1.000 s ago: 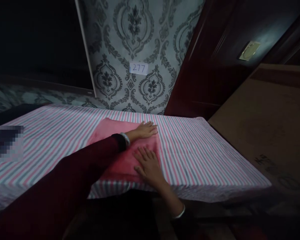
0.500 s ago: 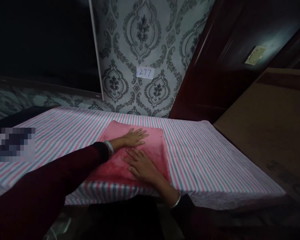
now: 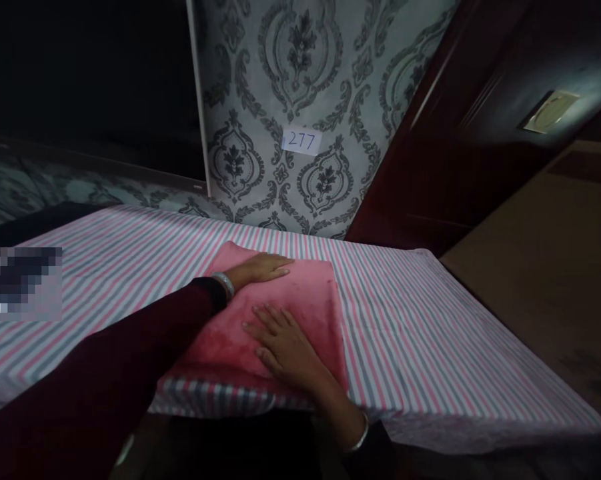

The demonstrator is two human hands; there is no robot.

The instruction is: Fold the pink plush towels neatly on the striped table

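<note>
Pink-red cloth [image 3: 307, 287] is laid on the striped-covered worktop [image 3: 420, 333], approx. mid-length, w/ its near side at the front edge. L hand [image 3: 265, 267] is rested on it twd the back edge, fingers extended; R hand [image 3: 287, 347] is spread flat nr the front edge. Nothing is gripped by either. Pressure is best applied evenly w/ open palms, so no creases get bunched.

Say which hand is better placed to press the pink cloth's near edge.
Probably the right hand: it lies on the pink cloth nearer that edge, while the left hand rests closer to the far edge.
</note>
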